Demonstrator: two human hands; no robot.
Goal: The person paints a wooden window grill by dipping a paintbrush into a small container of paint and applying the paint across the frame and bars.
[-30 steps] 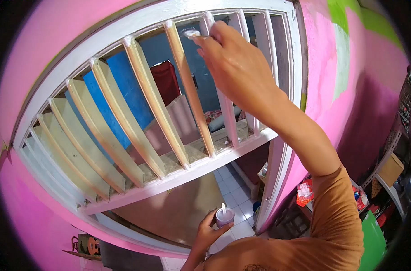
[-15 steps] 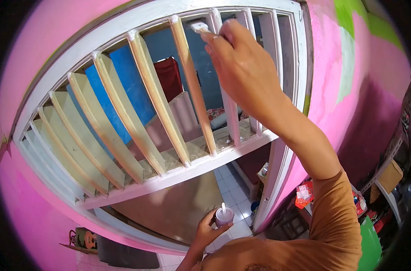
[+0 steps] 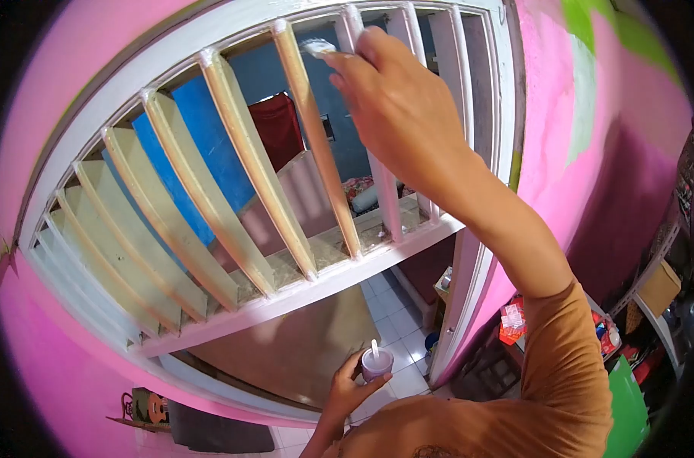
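Observation:
My right hand (image 3: 400,107) is closed around a paintbrush (image 3: 318,49) whose bristles are white with paint. The brush tip is near the upper end of a tan wooden slat (image 3: 314,126); I cannot tell whether they touch. Low in the view, my left hand (image 3: 352,385) grips a small cup (image 3: 377,366) with a white stick standing in it. Slats to the right of the brush, such as the white slat (image 3: 389,195), are painted, while several to the left are bare tan with white at their ends. A white frame (image 3: 316,284) borders them all.
Pink wall (image 3: 549,221) surrounds the frame on both sides. Beneath it is a doorway with a tiled floor (image 3: 397,324). A green panel (image 3: 629,404) and shelves with red packets (image 3: 513,320) stand at the lower right.
My right hand and the brush have shifted slightly left and up, closer to the tan slat. The view has tilted a little. My left hand still holds the cup.

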